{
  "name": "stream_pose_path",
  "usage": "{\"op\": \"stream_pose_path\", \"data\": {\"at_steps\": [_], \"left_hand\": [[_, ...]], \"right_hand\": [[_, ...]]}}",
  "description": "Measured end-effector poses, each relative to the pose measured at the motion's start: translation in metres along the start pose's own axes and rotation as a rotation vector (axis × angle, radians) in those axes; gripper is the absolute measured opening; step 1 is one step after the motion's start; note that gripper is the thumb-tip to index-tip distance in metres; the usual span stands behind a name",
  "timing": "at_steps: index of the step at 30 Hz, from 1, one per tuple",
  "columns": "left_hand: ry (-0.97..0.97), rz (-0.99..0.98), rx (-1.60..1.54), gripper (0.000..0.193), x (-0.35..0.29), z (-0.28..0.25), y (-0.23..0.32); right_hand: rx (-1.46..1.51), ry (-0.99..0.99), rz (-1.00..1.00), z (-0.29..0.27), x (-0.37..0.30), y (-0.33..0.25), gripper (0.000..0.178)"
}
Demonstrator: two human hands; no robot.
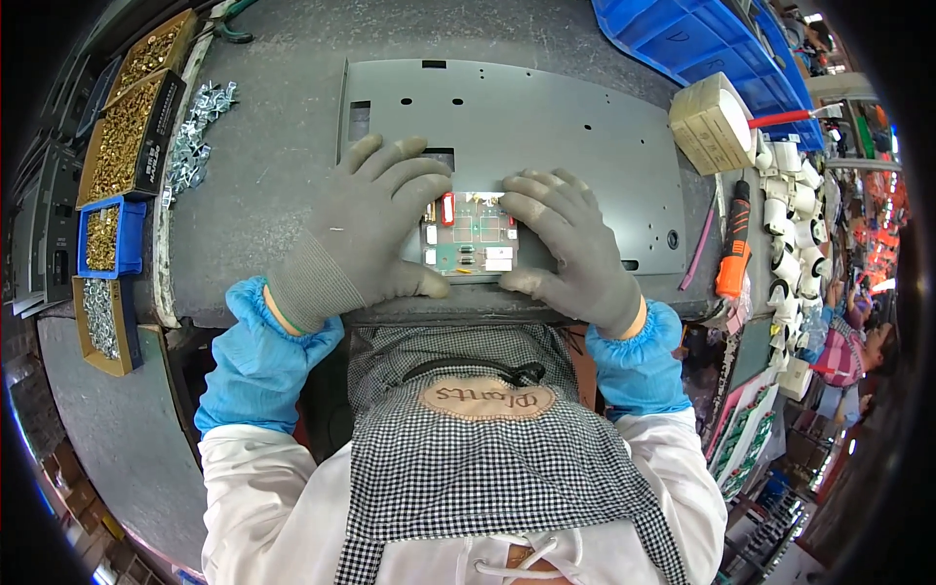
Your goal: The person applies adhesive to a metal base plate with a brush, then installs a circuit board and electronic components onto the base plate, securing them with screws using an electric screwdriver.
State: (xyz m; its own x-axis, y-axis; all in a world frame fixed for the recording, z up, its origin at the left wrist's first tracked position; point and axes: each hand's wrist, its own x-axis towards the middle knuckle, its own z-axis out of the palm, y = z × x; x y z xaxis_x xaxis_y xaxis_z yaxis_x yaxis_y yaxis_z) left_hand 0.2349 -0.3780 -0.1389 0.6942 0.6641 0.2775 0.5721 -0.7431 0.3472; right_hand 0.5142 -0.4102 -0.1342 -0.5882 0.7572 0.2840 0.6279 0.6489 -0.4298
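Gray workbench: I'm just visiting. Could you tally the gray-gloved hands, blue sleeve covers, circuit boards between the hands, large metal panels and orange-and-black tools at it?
Gray-gloved hands: 2 (left hand, right hand)
Blue sleeve covers: 2
Circuit board between the hands: 1
Large gray metal panel: 1
Orange-and-black tool: 1
Total: 7

The gloved left hand (366,229) and gloved right hand (583,244) lie palms down, fingers (414,177) gently bent, thumbs (421,281) apart. Both arms (261,366) reach forward, bare wrists (639,320) peeking out.
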Motion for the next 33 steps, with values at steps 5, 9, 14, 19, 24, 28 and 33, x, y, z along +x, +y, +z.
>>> {"op": "stream_pose_path", "data": {"at_steps": [5,9,14,19,24,28,33], "left_hand": [[0.018,0.018,0.027,0.099,-0.001,0.001,0.001],[0.014,0.007,0.055,0.099,-0.002,0.003,0.001],[-0.005,-0.001,0.061,0.097,-0.002,0.001,-0.002],[-0.004,0.015,0.026,0.1,0.004,-0.003,-0.003],[-0.015,0.058,-0.009,0.098,0.013,-0.015,0.004],[-0.043,-0.008,0.01,0.113,0.006,-0.013,0.018],[-0.004,-0.091,-0.137,0.131,0.002,-0.011,0.021]], "right_hand": [[-0.009,-0.02,0.005,0.0,0.0,-0.002,0.076],[-0.032,-0.06,-0.006,0.002,-0.001,0.0,0.077],[-0.029,-0.047,-0.023,0.008,0.002,0.004,0.075],[-0.071,-0.044,-0.015,0.002,0.003,0.006,0.074],[-0.068,-0.007,-0.044,0.001,-0.003,0.008,0.074],[-0.103,0.092,-0.003,-0.029,-0.028,0.008,0.073],[-0.427,0.381,0.231,-0.149,-0.104,0.031,0.042]]}}
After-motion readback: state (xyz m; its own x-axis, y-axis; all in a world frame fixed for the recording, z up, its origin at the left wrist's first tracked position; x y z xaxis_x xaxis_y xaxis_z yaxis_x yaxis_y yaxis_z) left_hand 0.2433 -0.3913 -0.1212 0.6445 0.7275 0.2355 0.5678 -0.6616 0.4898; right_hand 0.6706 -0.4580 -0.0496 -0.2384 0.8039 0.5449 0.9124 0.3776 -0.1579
